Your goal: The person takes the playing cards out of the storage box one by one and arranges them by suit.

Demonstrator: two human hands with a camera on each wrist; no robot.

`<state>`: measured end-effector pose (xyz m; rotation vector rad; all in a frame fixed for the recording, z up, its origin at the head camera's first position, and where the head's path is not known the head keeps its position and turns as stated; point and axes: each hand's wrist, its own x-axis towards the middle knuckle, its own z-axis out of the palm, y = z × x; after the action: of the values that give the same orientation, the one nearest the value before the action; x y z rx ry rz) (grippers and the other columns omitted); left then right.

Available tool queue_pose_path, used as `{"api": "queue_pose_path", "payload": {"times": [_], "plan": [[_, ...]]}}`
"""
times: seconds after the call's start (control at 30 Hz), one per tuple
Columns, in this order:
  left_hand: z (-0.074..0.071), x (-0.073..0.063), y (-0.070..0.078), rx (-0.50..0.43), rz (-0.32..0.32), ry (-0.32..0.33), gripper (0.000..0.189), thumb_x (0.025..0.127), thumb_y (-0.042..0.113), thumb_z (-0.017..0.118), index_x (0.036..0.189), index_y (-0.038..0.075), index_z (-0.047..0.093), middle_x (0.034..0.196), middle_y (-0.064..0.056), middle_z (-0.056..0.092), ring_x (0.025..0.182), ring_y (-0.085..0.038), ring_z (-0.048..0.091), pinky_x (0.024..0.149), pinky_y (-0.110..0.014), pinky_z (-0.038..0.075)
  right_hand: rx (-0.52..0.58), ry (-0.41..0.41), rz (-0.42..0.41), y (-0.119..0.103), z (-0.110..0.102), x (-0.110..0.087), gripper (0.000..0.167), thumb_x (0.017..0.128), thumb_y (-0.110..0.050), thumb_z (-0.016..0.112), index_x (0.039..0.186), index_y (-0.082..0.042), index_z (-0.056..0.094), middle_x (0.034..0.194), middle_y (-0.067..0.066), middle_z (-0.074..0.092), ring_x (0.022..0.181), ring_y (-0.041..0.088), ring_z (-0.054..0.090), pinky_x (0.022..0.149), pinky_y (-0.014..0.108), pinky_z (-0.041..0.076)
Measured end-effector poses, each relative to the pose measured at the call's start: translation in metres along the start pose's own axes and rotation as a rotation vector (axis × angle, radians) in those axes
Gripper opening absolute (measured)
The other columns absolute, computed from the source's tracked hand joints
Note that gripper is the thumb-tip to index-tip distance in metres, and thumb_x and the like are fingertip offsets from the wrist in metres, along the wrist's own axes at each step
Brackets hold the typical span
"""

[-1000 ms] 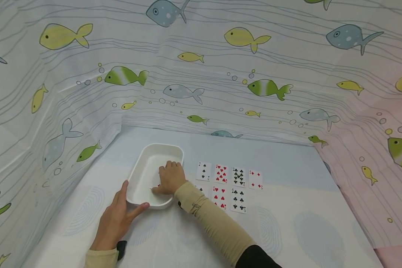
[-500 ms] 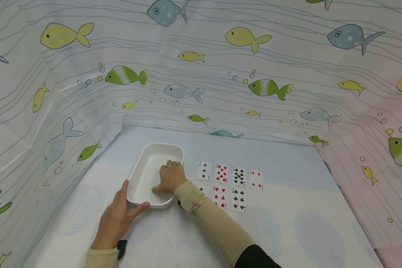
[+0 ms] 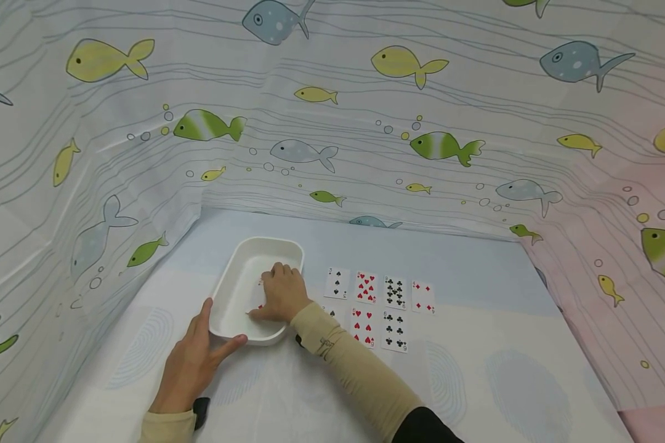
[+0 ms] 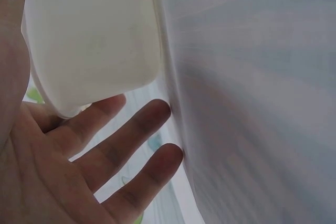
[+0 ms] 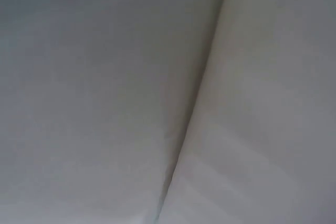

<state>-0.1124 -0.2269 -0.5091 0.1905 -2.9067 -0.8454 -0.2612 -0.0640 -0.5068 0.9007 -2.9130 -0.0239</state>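
A white plastic tub (image 3: 229, 301) stands on the left part of the table. My left hand (image 3: 191, 357) steadies its near left corner, index finger along the side and thumb at the front rim. In the left wrist view the other fingers (image 4: 147, 169) of this hand spread beside the tub wall (image 4: 94, 35), relaxed. Inside the tub, my right hand (image 3: 281, 292) reaches down with bent fingers and pinches a playing card (image 3: 261, 306); only slivers of it with red marks show, the rest being hidden under the hand. The right wrist view shows just pale surfaces.
Right of the tub, playing cards lie face up in two rows, among them a nine of clubs (image 3: 394, 292), a four of diamonds (image 3: 423, 298) and a six of clubs (image 3: 395, 330). My right sleeve partly covers the near row. A fish-patterned curtain (image 3: 332, 123) encloses the table.
My right hand has shifted very slightly left inside the tub, and the card's red mark shows again beside the thumb. The left hand, tub and laid-out cards have not moved.
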Motion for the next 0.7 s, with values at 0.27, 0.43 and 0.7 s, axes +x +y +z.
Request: {"api": "queue_pose_path", "payload": {"times": [0.27,0.43,0.7], "plan": [[0.000,0.000,0.000,0.001,0.009,0.003,0.116,0.086,0.069,0.066,0.163,0.006,0.007,0.151,-0.032,0.037,0.126,-0.055,0.049,0.095,-0.067,0.043,0.098,0.026,-0.012,0.002,-0.004,-0.003,0.083,0.073,-0.078,0.070,0.133,-0.022,0.060,0.122,0.000,0.053,0.107,0.015,0.051,0.089,0.030,0.046],[0.001,0.000,0.000,0.002,0.029,0.020,0.115,0.086,0.067,0.068,0.162,0.006,0.008,0.150,-0.032,0.038,0.125,-0.055,0.049,0.094,-0.067,0.043,0.172,0.083,-0.031,0.005,-0.009,-0.007,0.082,0.072,-0.073,0.075,0.134,-0.021,0.060,0.122,0.002,0.054,0.105,0.016,0.054,0.087,0.031,0.048],[0.001,0.000,-0.001,0.007,0.034,0.024,0.113,0.087,0.066,0.068,0.162,0.005,0.008,0.148,-0.032,0.039,0.120,-0.057,0.052,0.090,-0.068,0.045,0.280,0.124,-0.040,0.008,-0.026,-0.017,0.084,0.074,-0.072,0.075,0.139,-0.021,0.057,0.125,0.002,0.053,0.096,0.016,0.055,0.080,0.029,0.050]]}}
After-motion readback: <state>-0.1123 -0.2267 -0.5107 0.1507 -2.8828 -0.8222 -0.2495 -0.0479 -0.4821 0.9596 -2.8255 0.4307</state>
